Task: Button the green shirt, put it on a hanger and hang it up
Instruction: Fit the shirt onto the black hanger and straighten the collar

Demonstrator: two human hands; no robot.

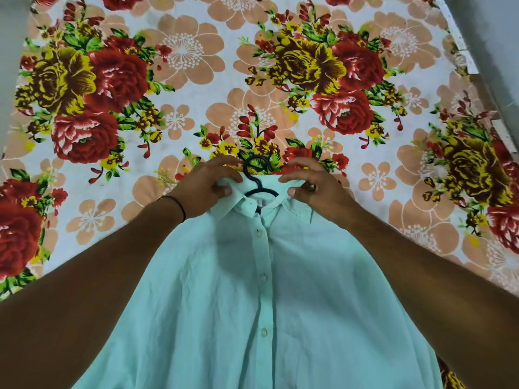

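Observation:
The pale green shirt (264, 290) lies front up on the bed, its placket buttoned down the middle with several white buttons showing. A black hanger (257, 175) sits inside the neck; only its hook and the top of its shoulders stick out past the collar. My left hand (206, 186) pinches the left collar wing. My right hand (311, 183) grips the right side of the collar. Both hands lie on either side of the hook. The rest of the hanger is hidden under the cloth.
A bedsheet (182, 80) printed with big red, yellow and peach flowers covers the whole bed. A grey wall edge (488, 51) runs along the right side. A dark thread band circles my left wrist (181, 209).

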